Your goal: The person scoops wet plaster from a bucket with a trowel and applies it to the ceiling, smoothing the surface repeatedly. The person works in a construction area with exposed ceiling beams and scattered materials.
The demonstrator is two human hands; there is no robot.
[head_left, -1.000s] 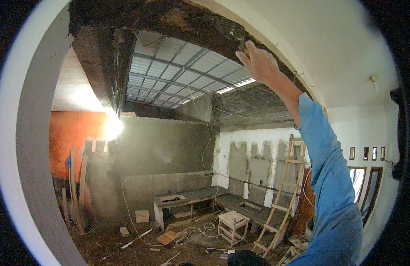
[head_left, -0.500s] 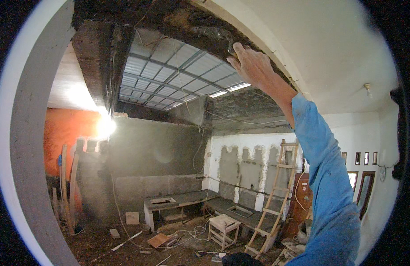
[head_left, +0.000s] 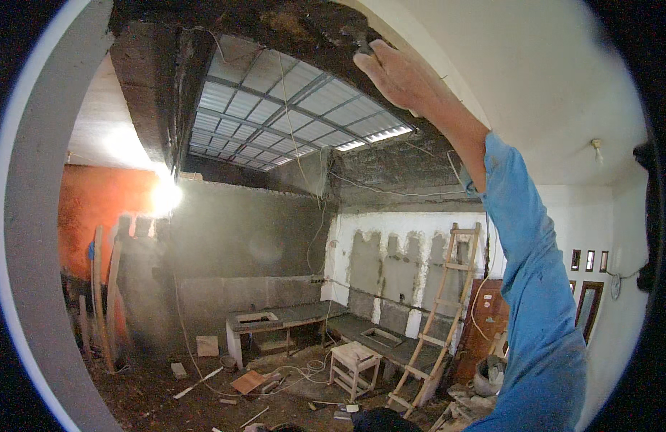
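Note:
Raised high at the upper right, my right hand (head_left: 401, 78) in a blue sleeve (head_left: 529, 245) is closed round a trowel (head_left: 358, 34). Only part of the trowel shows: a dark handle end and a thin metal blade, blurred against the surface. It lies against the underside of a dark, wet-looking cement beam (head_left: 297, 25) beside the pale ceiling edge. The fingers hide most of the handle. My left hand cannot be made out in the picture.
Below stand a wooden ladder (head_left: 439, 317), a wooden stool (head_left: 356, 363) and a cement counter (head_left: 293, 315) with rectangular cut-outs. Boards and debris lie on the floor (head_left: 153, 403). Cables (head_left: 284, 93) hang from above. A grey pillar (head_left: 41, 216) rises at the left; a bright lamp (head_left: 166, 196) shines beyond it.
My right hand, with the trowel, has moved up and slightly left along the beam. The view has shifted a little, so the room sits slightly further left.

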